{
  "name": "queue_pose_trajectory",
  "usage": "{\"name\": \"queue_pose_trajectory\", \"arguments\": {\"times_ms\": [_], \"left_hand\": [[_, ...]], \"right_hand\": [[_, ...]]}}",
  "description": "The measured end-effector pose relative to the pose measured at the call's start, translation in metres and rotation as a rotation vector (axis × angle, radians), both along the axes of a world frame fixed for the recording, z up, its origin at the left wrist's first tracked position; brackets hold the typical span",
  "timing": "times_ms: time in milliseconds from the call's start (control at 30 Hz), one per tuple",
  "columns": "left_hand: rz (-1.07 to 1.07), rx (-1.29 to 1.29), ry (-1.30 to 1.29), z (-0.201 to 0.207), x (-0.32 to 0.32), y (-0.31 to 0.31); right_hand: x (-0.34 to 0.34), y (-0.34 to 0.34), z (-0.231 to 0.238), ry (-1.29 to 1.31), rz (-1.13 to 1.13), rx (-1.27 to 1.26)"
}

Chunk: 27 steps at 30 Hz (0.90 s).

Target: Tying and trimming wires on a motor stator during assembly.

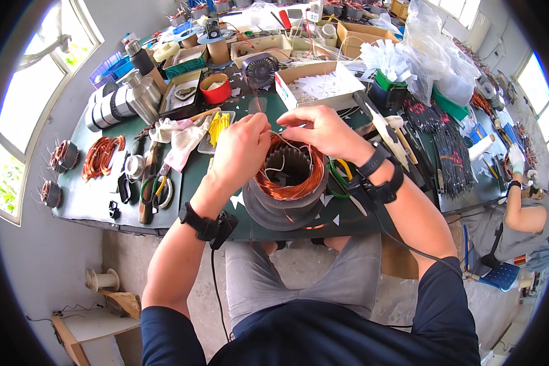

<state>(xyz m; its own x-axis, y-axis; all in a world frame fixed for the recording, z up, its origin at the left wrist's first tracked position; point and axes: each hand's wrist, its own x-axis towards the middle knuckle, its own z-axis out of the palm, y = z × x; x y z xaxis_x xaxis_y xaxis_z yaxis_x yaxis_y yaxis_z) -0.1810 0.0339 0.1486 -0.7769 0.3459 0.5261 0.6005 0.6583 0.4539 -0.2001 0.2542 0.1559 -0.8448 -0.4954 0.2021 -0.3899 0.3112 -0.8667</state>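
Observation:
In front of me a motor stator (294, 163) stands upright on a grey round base (285, 213), with a ring of copper winding (287, 193) around its slotted bore. A thin white cord (279, 163) trails into the bore, and more of it lies across the winding's far rim. My left hand (241, 146) is closed at the winding's far left side; what its fingers pinch is hidden. Over the far rim, my right hand (326, 131) has its thumb and fingers curled together beside the cord. Whether they grip the cord is unclear.
Scissors (160, 189), a copper wire coil (104, 157) and a cloth (182, 139) lie left. A clear box of yellow strips (218, 129), a small fan (260, 71) and a box of white paper pieces (317, 85) stand beyond. A co-worker's arm (514, 201) shows right.

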Motion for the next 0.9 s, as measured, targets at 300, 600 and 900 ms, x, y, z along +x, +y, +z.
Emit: {"name": "queue_pose_trajectory", "arguments": {"times_ms": [300,600,900], "left_hand": [[-0.108,0.311,-0.467,-0.001,-0.003,-0.013],[-0.211,0.462,-0.646,-0.001,0.002,-0.018],[-0.169,-0.165,-0.022,0.025,0.039,-0.008]], "right_hand": [[-0.003,-0.013,-0.024,0.514,0.009,-0.004],[0.004,-0.01,-0.018,0.331,-0.018,0.095],[0.017,0.013,-0.023,0.182,-0.129,0.038]]}}
